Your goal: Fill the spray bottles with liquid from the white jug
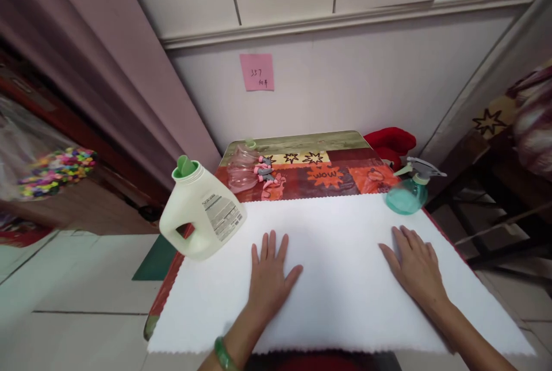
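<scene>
A white cloth (336, 227) lies spread over the near part of a small table. My left hand (269, 279) rests flat on it, palm down, fingers spread, a green bangle on the wrist. My right hand (416, 267) also lies flat on the cloth, further right, fingers stretched out. Neither hand holds anything. A cream detergent jug (202, 215) with a green cap stands at the cloth's left edge, close to my left hand. A teal spray bottle (407, 190) stands at the cloth's far right corner, just beyond my right hand.
The table (302, 144) carries a red and orange patterned cover (328, 178). A clear plastic bottle (242, 172) lies on it beside several pink clips (265, 172). A pink note (257, 72) is stuck on the wall. A red object (390, 141) sits behind the table.
</scene>
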Available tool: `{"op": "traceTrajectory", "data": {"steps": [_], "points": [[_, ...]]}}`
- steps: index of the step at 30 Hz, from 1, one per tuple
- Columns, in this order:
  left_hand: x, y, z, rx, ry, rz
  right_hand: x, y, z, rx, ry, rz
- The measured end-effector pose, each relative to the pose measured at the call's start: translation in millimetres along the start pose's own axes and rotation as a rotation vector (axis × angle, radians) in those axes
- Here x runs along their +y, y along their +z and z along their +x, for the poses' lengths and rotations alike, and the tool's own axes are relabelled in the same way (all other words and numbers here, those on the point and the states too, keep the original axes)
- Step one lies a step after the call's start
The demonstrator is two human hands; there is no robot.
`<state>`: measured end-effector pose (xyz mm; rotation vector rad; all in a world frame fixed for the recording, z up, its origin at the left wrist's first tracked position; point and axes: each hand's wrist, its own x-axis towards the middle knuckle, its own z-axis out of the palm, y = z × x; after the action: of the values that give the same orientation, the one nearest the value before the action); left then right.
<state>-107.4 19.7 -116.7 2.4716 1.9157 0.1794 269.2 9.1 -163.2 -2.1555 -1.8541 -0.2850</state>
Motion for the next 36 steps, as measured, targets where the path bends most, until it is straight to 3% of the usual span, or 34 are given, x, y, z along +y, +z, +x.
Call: {"op": "traceTrajectory", "data": {"steps": [18, 26, 36], "points": [[1.1, -6.2, -8.6, -0.012, -0.02, -0.065, 0.5, 0.0, -3.6, 0.01, 0.002, 0.022], [-6.8, -3.7, -17.3, 0.021, 0.136, -0.223, 8.5, 9.1, -3.8, -0.002, 0.015, 0.025], [-7.4, -0.5, -16.2, -0.008, 0.145, -0.239, 11.3, 10.0, -2.2, -0.042, 0.035, 0.0]]}}
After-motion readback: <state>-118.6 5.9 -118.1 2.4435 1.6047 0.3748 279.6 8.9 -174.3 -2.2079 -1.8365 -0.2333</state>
